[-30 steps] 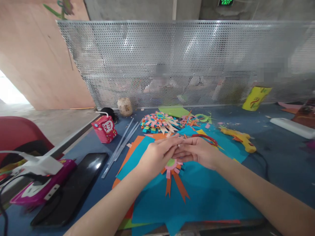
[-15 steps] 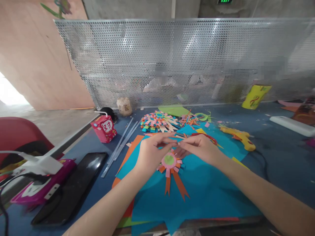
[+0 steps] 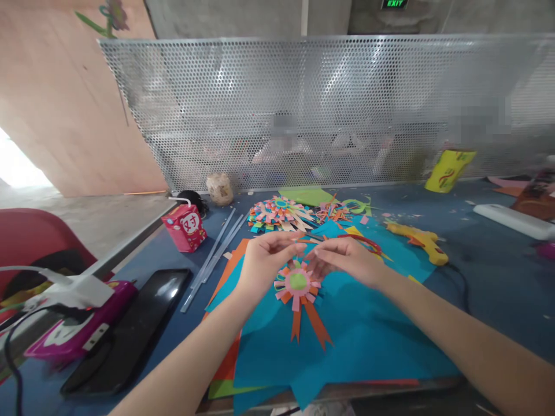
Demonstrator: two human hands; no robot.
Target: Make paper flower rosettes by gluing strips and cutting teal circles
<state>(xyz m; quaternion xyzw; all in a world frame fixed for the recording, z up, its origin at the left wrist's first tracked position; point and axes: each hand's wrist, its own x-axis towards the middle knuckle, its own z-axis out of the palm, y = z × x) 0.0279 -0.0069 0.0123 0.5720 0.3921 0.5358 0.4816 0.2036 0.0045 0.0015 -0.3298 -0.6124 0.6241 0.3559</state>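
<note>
A rosette (image 3: pixel 298 281) of pink, orange and blue paper or felt, with a lime green centre and two orange tails, lies on blue sheets (image 3: pixel 368 341). My left hand (image 3: pixel 271 260) is just above its upper left, thumb and fingers pinched together. Over its upper right, my right hand (image 3: pixel 347 260) has its fingers curled and drawn close together. Anything in either pinch is too small to make out. Red-handled scissors (image 3: pixel 368 242) lie behind my right hand, partly covered by it.
Finished rosettes (image 3: pixel 280 214) are heaped behind my hands, beside paper scraps (image 3: pixel 333 212). A yellow glue gun (image 3: pixel 418 240) lies right, its cord trailing. Left are clear glue sticks (image 3: pixel 212 260), a red drink carton (image 3: pixel 185 228), a phone (image 3: pixel 130 329) and a purple power strip (image 3: pixel 82 329). A perforated metal screen (image 3: pixel 269 86) stands behind.
My fingertips, which met above the rosette, have moved slightly apart. The left hand shifted a little left, and more of the rosette's top shows. The view shifted slightly.
</note>
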